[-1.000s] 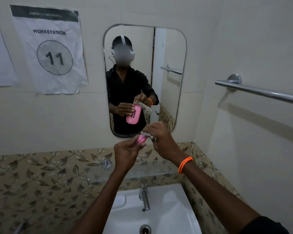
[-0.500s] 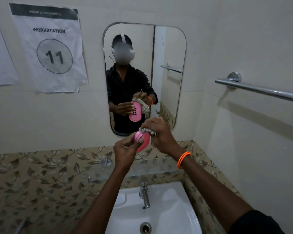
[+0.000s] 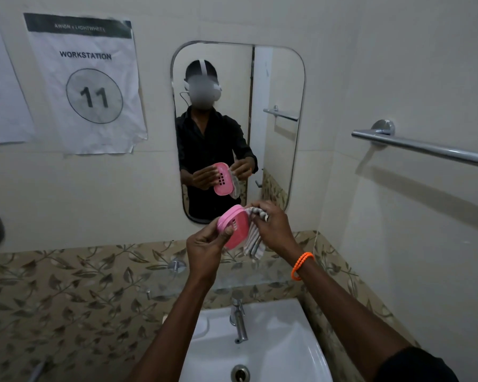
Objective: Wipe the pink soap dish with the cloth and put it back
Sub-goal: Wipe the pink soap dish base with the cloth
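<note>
You have turned the pink soap dish [image 3: 233, 226] since a second ago. Back then it was edge-on to you and you saw only a thin pink strip. Now its flat side with the little slots faces you, so you have a new face to wipe. I think you are in the middle of the wiping, not at the end.

The dish is up in the air between your two hands, in front of the bottom of the mirror [image 3: 276, 133] and above the glass shelf [image 3: 268, 277] and the sink [image 3: 287, 343]. It is tipped up on its edge. Its long way runs from upper left down to lower right. In the mirror you can see its other face, and that one has slots too.

Your left hand [image 3: 204, 248] is closed on the left edge of the dish, with the thumb on the slotted face. Your right hand [image 3: 271, 230] is closed on the striped cloth [image 3: 253, 242]. It presses the cloth on the right edge of the dish, and the loose end hangs down.

To put the dish back you will need to turn it flat. I guess it goes on the shelf, but I cannot tell the spot from here.
</note>
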